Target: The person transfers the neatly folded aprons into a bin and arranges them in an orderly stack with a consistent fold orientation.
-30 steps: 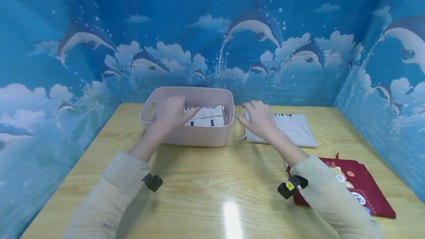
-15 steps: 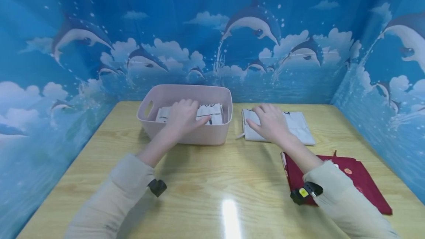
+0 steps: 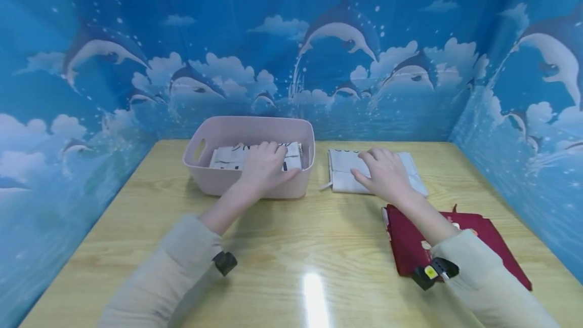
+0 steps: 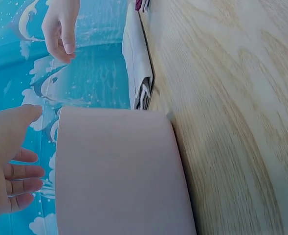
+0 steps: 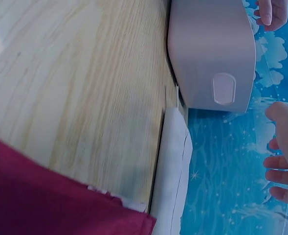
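My left hand [image 3: 266, 166] hovers over the front rim of the pale pink plastic basket [image 3: 207, 178], fingers relaxed and holding nothing. Inside that basket lies folded white cloth [image 3: 226, 155] with black lettering, partly hidden by the hand. To the right, a second folded white cloth [image 3: 343, 176] with black letters and a small tab lies flat on the table. Above it is my right hand [image 3: 386, 175], thumb spread and palm empty. Both wrist views show the hands, left [image 4: 14, 171] and right [image 5: 286, 156], raised higher than the basket rim with loose fingers.
A dark red fabric piece [image 3: 407, 247] with cartoon prints lies at the right, partly under my right forearm. The wooden table [image 3: 273, 267] is bordered by a blue dolphin-patterned curtain [image 3: 291, 39] at the back and sides. The basket has oval handle holes at its ends.
My left hand has moved right and toward me, from the basket's left part to its middle front. My right hand has shifted right over the white cloth. The view has turned slightly.
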The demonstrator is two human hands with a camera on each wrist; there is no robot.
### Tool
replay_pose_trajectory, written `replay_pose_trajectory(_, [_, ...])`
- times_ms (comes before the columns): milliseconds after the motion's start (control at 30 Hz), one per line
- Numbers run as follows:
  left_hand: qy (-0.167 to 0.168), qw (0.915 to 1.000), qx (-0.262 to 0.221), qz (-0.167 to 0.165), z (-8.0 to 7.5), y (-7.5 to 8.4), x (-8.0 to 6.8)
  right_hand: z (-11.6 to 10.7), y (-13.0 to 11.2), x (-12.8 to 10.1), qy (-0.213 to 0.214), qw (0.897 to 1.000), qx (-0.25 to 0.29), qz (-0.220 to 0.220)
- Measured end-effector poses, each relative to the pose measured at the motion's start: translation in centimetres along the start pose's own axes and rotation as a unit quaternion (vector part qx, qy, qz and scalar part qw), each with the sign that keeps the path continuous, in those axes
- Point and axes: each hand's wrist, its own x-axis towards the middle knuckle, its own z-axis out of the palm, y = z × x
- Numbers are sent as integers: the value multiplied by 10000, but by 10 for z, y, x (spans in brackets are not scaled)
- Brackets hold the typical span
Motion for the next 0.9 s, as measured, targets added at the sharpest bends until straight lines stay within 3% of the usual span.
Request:
replay_pose_trajectory(233, [490, 9984, -42, 296, 10, 9, 2, 0, 9, -12, -54, 9999, -18, 152])
replay_pose_trajectory(367, [672, 9969, -3, 398, 13, 11, 3, -1, 11, -16, -296, 9990, -33, 321])
replay_pose_trajectory(533, [668, 9970, 0, 391, 14, 13, 3, -2, 11, -18, -639, 9968, -36, 489])
replay_pose_trajectory(733, [716, 9964, -134, 435, 15, 17, 4, -2, 12, -21, -795, 9949, 6, 624])
replay_pose_trajectory(900, [571, 9974, -168, 408, 15, 19, 6, -2, 15, -23, -849, 9941, -27, 672])
